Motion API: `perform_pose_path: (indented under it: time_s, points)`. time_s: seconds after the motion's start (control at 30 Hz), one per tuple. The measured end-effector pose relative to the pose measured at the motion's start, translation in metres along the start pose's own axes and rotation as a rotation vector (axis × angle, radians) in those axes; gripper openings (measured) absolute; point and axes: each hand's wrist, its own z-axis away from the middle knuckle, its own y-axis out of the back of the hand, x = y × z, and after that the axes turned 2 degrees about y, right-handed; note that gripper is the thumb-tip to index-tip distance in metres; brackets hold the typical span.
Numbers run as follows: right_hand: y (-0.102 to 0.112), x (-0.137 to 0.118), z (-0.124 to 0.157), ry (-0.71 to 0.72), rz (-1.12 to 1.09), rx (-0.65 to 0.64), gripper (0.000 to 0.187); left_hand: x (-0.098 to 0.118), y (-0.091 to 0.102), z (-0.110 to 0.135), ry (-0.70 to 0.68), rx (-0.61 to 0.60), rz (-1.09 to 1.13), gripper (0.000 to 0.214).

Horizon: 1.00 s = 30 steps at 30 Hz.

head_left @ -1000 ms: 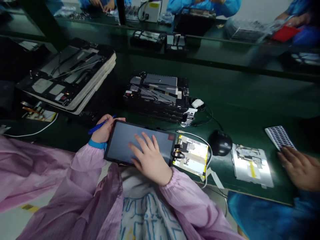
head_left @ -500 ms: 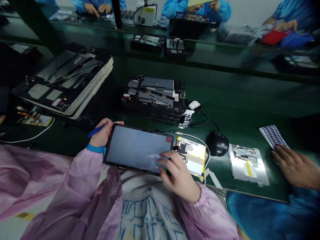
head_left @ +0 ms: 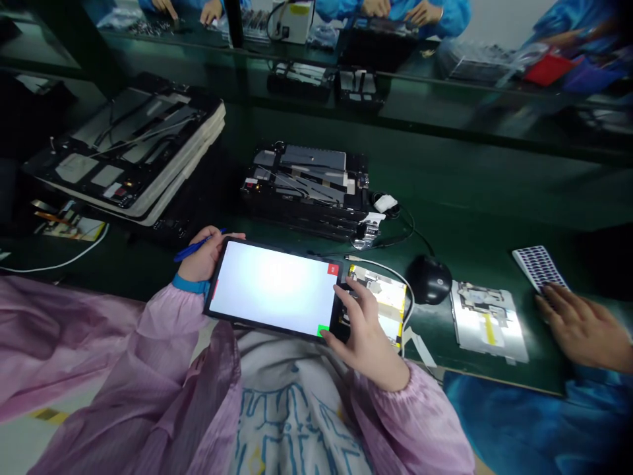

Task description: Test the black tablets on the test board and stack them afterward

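A single camera sits on the wearer's head, facing forward and steeply down. It is near the tablet (head_left: 274,287), just off centre toward seven o'clock; the wearer's shirt (head_left: 297,422) shows at six, and across the counter (head_left: 469,211), farther off, blue sleeves (head_left: 452,18) at one.

A dark green table (head_left: 469,204) spreads across the room, dull light glinting on its top; a thick green post (head_left: 82,46) slants up beyond its far left corner, and a thin black post (head_left: 235,23) stands past the far edge. Below the near edge, at left, lies pale floor (head_left: 20,439) with a yellow-and-dark strip (head_left: 49,415); a pale grey patch (head_left: 497,26) shows at the back, wall or floor unclear.
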Motion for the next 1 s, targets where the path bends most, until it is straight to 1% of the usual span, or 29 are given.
perform_pose_path:
  time_s: [0.07,0.13,0.23,0.33,0.43,0.53,0.63,0.73,0.8,0.87,0.93,1.0]
  points:
    - [-0.001,-0.008,-0.001,0.048,0.077,0.017,0.069,-0.002,0.002,-0.001,0.013,0.013,0.007,0.031]
    - [-0.005,-0.02,-0.003,0.114,0.173,0.007,0.065,-0.004,0.004,-0.002,0.034,0.014,0.009,0.031]
    - [-0.018,-0.04,-0.006,0.236,0.238,-0.068,0.052,-0.006,0.005,-0.002,0.047,0.008,0.012,0.032]
    - [-0.033,-0.052,-0.008,0.318,0.258,-0.105,0.043,-0.006,0.004,-0.001,0.055,0.014,0.023,0.033]
    - [-0.039,-0.052,-0.011,0.325,0.271,-0.101,0.037,-0.006,0.001,0.0,0.071,0.036,0.034,0.033]
    - [-0.039,-0.047,-0.014,0.313,0.268,-0.088,0.033,-0.006,0.001,0.0,0.074,0.049,0.035,0.032]
    - [-0.04,-0.045,-0.015,0.316,0.261,-0.094,0.036,-0.008,0.003,-0.001,0.072,0.035,0.035,0.031]
    - [-0.04,-0.049,-0.015,0.322,0.25,-0.128,0.039,-0.008,0.005,-0.002,0.066,0.015,0.034,0.032]
    - [-0.036,-0.051,-0.015,0.321,0.217,-0.14,0.04,-0.007,0.005,-0.002,0.058,0.003,0.035,0.033]
    - [-0.025,-0.049,-0.016,0.316,0.152,-0.118,0.042,-0.005,0.005,-0.003,0.048,-0.008,0.039,0.033]
    - [-0.009,-0.039,-0.019,0.279,0.092,-0.026,0.04,-0.003,0.004,-0.004,0.04,-0.013,0.038,0.032]
    - [0.007,-0.019,-0.025,0.172,0.089,0.126,0.03,-0.002,0.003,-0.006,0.037,-0.007,0.021,0.032]
